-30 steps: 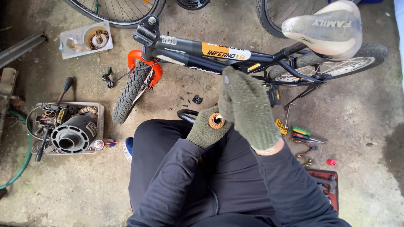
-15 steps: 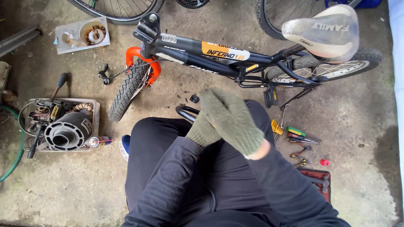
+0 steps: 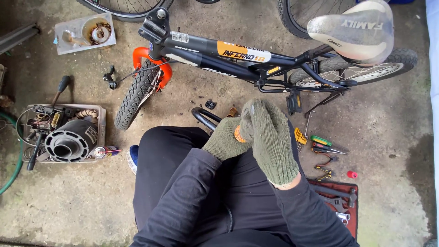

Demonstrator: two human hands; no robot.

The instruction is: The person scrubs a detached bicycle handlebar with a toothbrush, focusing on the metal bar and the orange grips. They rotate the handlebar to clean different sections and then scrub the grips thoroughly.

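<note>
Both my hands wear green knitted gloves and meet above my lap. My left hand [image 3: 225, 141] is closed around a small round part with an orange rim [image 3: 238, 135]. My right hand [image 3: 270, 137] lies over the left, its fingers curled against that part; whether it grips the part I cannot tell. Just beyond my hands a black curved handlebar piece [image 3: 203, 118] lies on the concrete. A small black and orange children's bicycle [image 3: 238, 57] lies on its side ahead, with its knobby front tyre [image 3: 135, 93] and white saddle [image 3: 354, 29].
A tray with an electric motor and parts [image 3: 64, 132] sits left, a spray can [image 3: 104, 151] beside it. Screwdrivers and pliers [image 3: 322, 146] lie right, above a red tool tray [image 3: 340, 201]. A clear box with a coil [image 3: 87, 32] is far left. Larger bicycle wheels stand behind.
My right hand has slid down over the left, then lifted slightly so the orange-rimmed part shows again. The view has shifted a little; the bicycle has not moved.
</note>
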